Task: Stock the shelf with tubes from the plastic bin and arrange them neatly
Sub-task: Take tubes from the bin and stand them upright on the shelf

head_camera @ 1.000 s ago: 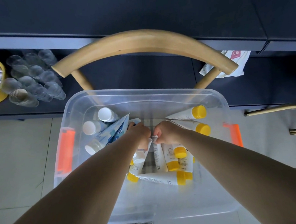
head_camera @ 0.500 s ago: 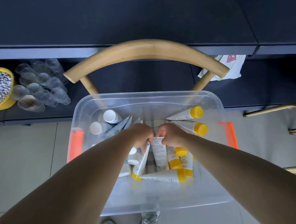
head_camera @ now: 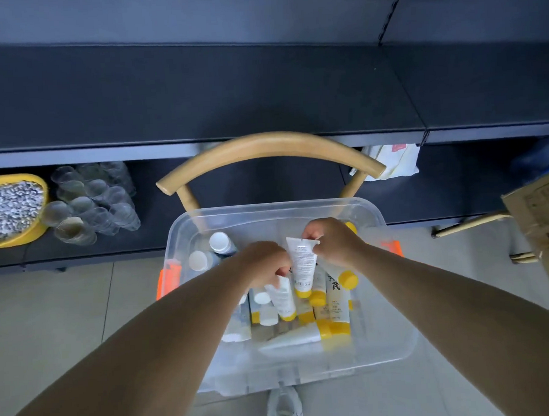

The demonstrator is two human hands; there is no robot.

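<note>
Both hands were down in the clear bin (head_camera: 395,300) on the chair (head_camera: 268,146). The right hand (head_camera: 333,241) pinched a white tube (head_camera: 302,265) by its flat end, yellow cap hanging down. The left hand (head_camera: 263,264) gripped another tube (head_camera: 282,298), above the loose tubes (head_camera: 334,303), below the dark shelf (head_camera: 197,94).

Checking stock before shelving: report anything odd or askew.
Nothing looks damaged or spilled. The tubes in the plastic bin lie jumbled at mixed angles; the right hand and left hand each grip one.
</note>
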